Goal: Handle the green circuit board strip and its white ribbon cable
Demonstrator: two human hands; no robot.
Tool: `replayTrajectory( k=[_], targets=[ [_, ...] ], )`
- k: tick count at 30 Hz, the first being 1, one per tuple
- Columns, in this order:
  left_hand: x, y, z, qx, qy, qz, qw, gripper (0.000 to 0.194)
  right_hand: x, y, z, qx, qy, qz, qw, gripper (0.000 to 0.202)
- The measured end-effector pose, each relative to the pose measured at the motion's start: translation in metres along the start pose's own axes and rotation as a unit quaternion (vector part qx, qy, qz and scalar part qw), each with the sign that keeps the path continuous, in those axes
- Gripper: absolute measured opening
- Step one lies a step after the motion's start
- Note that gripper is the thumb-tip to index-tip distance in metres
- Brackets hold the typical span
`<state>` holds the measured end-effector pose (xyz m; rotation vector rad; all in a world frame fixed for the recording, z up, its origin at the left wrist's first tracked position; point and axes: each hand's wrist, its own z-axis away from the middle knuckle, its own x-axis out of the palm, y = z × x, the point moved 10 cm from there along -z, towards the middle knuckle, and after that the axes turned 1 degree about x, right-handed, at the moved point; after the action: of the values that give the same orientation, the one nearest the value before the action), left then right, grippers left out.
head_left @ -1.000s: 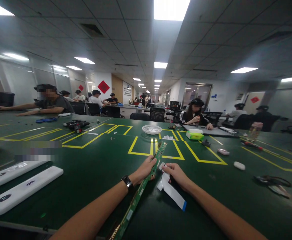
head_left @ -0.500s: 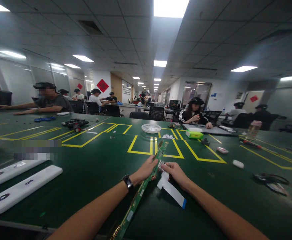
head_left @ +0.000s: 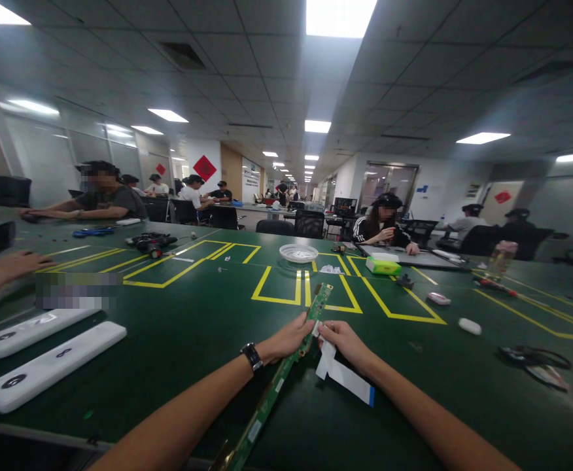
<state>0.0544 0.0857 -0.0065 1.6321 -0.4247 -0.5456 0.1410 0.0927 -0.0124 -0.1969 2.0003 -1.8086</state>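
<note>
A long, narrow green circuit board slants from the lower edge of the view up toward the middle, above the table. My left hand, with a watch on its wrist, is closed around the board near its upper part. Beside it, my right hand pinches a white flat ribbon cable close to its upper end, which lies against the board's edge. Whether that end sits in a connector I cannot tell. The cable is folded, and its blue-tipped end hangs down to the right.
The green table carries yellow tape outlines. A white basket stands beyond my hands, a green box to its right. White power banks lie at left; black cables at right. Co-workers sit around; a person's hand rests at far left.
The ribbon cable's hanging end has swung slightly right, and my right fingers keep their pinch by the board. At far left, a person's hand has come into view. The view has shifted slightly.
</note>
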Motion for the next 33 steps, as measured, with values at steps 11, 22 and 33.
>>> replayTrajectory(
  k=[11, 22, 33],
  targets=[
    [-0.002, 0.016, 0.000, 0.076, 0.002, -0.100, 0.992, 0.050, 0.000, -0.011, 0.005, -0.010, -0.037, 0.023, 0.999, 0.049],
    [-0.020, 0.020, -0.004, 0.055, 0.070, -0.234, 0.968, 0.054, -0.021, -0.016, -0.001, -0.039, 0.069, 0.185, 0.980, 0.044],
    [-0.075, 0.019, -0.003, 0.045, 0.213, -0.400, 0.890, 0.055, -0.062, -0.024, 0.008, -0.096, 0.154, 0.462, 0.868, 0.022]
  ],
)
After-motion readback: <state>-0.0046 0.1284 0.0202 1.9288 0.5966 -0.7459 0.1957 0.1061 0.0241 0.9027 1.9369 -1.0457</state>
